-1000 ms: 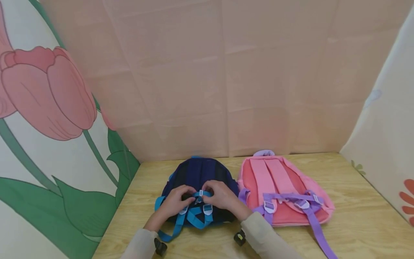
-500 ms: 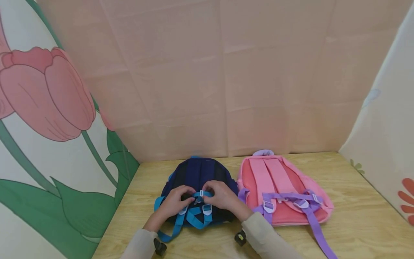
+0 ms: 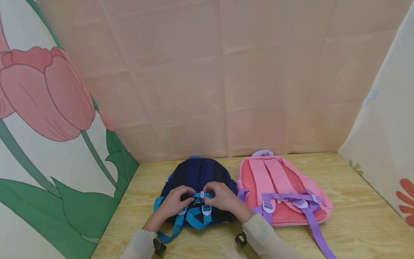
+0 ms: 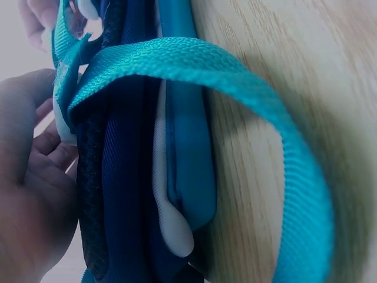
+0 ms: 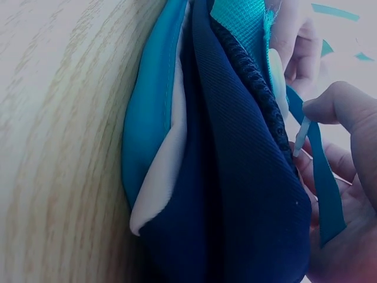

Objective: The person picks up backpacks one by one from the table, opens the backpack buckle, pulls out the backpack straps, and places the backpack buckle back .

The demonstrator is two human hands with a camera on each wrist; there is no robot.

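Note:
A navy backpack (image 3: 199, 171) lies on the table with its shoulder-strap side up, light-blue webbing loose across its lower part. My left hand (image 3: 174, 201) pinches one end of a short blue strap (image 3: 207, 194) above the pack. My right hand (image 3: 221, 196) pinches the same strap near its white slider buckle (image 3: 202, 194). In the right wrist view, the thumb presses by the white buckle (image 5: 302, 134) and the strap's tail (image 5: 327, 194) crosses the palm. The left wrist view shows the left hand (image 4: 35, 194) beside the pack's edge; its fingertips are partly hidden by webbing.
A pink backpack (image 3: 258, 180) with purple straps (image 3: 315, 228) lies against the navy one on the right. Blue webbing (image 3: 174, 230) loops onto the wooden table (image 3: 362, 216) at front left. A beige sheet (image 3: 181, 90) hangs behind the table.
Both hands keep their hold on the blue strap in nearly the same place. The head view has shifted very slightly; the backpacks stay put.

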